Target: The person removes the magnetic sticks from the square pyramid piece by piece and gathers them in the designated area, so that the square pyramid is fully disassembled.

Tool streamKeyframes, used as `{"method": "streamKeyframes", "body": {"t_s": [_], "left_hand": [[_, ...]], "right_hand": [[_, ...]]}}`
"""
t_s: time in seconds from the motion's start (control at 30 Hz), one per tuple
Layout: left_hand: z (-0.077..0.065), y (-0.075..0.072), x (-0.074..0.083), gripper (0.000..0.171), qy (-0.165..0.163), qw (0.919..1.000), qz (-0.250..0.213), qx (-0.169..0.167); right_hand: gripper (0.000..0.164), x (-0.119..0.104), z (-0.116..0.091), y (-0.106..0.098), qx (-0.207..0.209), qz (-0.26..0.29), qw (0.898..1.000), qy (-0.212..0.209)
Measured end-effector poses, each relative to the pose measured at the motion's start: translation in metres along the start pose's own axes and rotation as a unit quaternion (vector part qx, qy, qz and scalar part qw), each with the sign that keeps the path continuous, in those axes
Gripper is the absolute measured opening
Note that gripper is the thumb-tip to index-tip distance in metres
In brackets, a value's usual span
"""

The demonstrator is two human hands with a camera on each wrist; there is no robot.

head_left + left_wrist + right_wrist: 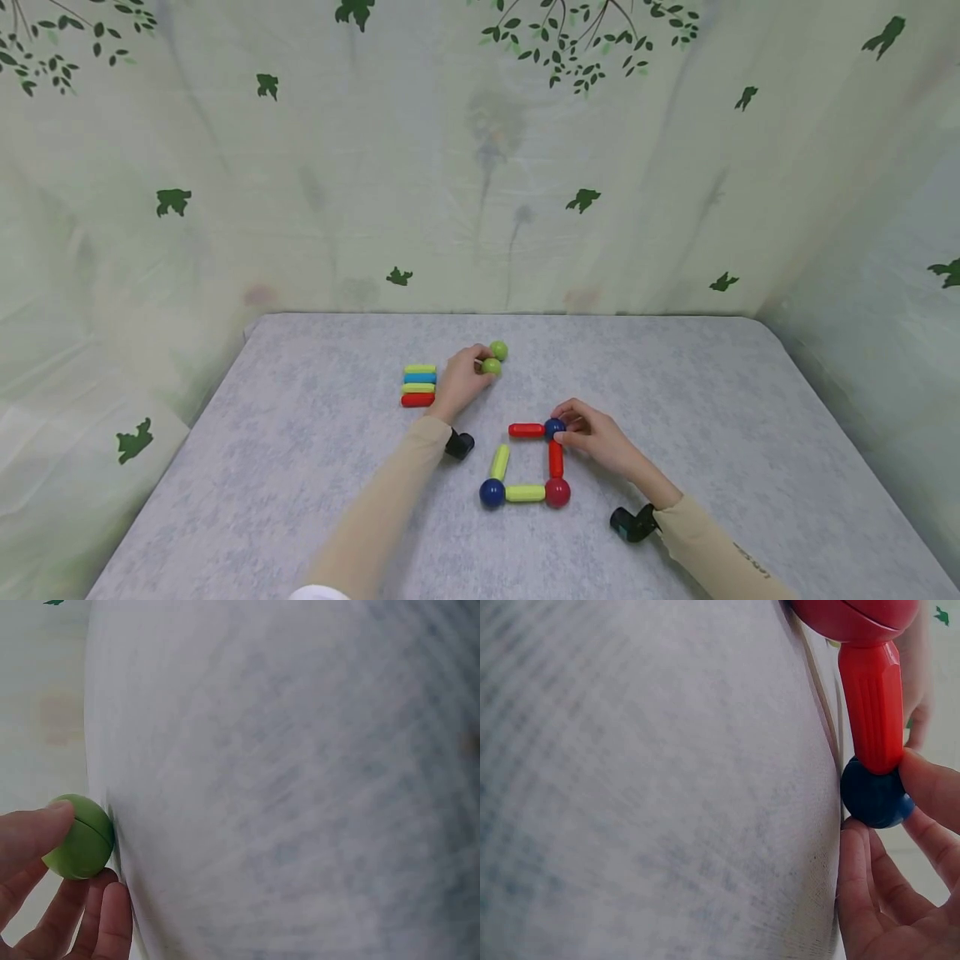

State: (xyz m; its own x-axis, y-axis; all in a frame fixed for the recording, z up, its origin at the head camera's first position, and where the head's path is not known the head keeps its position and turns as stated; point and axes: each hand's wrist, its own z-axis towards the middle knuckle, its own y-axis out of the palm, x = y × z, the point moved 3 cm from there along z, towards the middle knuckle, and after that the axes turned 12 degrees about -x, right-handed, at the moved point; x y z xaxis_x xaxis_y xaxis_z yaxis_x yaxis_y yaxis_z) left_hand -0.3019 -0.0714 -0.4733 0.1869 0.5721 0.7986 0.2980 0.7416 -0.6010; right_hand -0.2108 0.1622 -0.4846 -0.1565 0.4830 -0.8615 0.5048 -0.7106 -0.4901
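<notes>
My left hand (462,382) pinches a green ball (491,367) between thumb and fingers, low over the table. Just behind it sits a second green ball (498,349). In the left wrist view the gripped green ball (81,838) shows a seam line. My right hand (595,435) grips a dark blue ball (554,428) at the top corner of a joined shape. From that ball one red rod (527,430) points left and another red rod (556,459) runs down to a red ball (557,492). A yellow-green rod (525,493) links the red ball to another blue ball (492,492).
Left of my left hand lie several rods in a stack: a red rod (417,400), a blue rod (420,378) and yellow-green ones. A short yellow-green rod (500,462) stands off the lower-left blue ball. The grey table (675,375) ends at a leaf-patterned cloth (450,167).
</notes>
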Motion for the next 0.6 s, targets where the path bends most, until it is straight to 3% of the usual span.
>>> {"method": "streamKeyframes", "body": {"t_s": [0.23, 0.6], "left_hand": [[-0.002, -0.002, -0.002, 0.032, 0.002, 0.9999, -0.009, 0.004], [-0.032, -0.015, -0.001, 0.034, 0.031, 0.9994, -0.015, -0.005]], "right_hand": [[0.023, -0.001, 0.0, 0.001, 0.0, -0.002, 1.0, 0.002], [0.023, -0.001, 0.001, 0.001, 0.008, 0.002, 1.0, 0.022]]}}
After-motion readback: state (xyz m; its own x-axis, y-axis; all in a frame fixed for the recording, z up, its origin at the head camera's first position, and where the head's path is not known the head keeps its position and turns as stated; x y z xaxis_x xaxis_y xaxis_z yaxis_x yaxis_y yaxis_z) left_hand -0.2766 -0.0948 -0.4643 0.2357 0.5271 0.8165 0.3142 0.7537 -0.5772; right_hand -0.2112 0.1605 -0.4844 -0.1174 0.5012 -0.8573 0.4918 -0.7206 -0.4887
